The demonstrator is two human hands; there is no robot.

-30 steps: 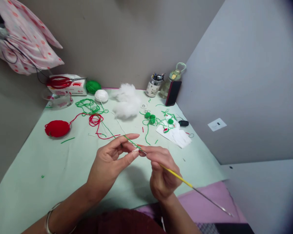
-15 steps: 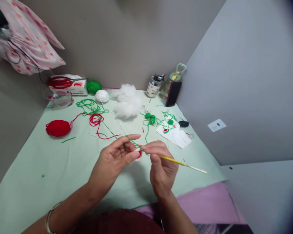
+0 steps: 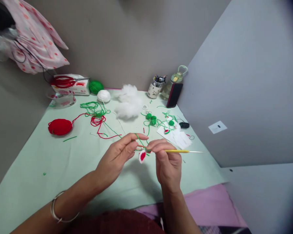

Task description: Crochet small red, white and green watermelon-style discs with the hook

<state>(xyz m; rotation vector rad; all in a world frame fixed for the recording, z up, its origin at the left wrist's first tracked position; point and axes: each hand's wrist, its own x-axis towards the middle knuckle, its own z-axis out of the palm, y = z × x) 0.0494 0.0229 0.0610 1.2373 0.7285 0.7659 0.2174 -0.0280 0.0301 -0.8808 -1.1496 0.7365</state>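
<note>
Green yarn [image 3: 140,140] crosses my outstretched left forefinger and slants down to the hook [image 3: 177,151], where my hands come together above the tabletop [image 3: 46,152]. With my right hand [image 3: 169,165] I have a closed grip round the hook's yellow handle, its bare metal end pointing out to the right. On my left hand [image 3: 114,156] the thumb is bent in towards the curled fingers; whether that grip pinches the yarn, the hook's tip or nothing, I cannot tell. The small red and white piece [image 3: 142,156] hangs just below the hook, between my hands and clear of the tabletop.

I take this to be a stitch in green being worked onto the piece, though the loops are too small to make out. The next move seems to call for catching the green strand with the hook's tip and drawing it through, my forefinger giving even tension and my other fingers steadying the piece so it doesn't twist.

Slack could matter too: a strand leads from my left hand back to the green tangle [image 3: 91,108], which meets the red loops [image 3: 97,121] and might snag.
</note>
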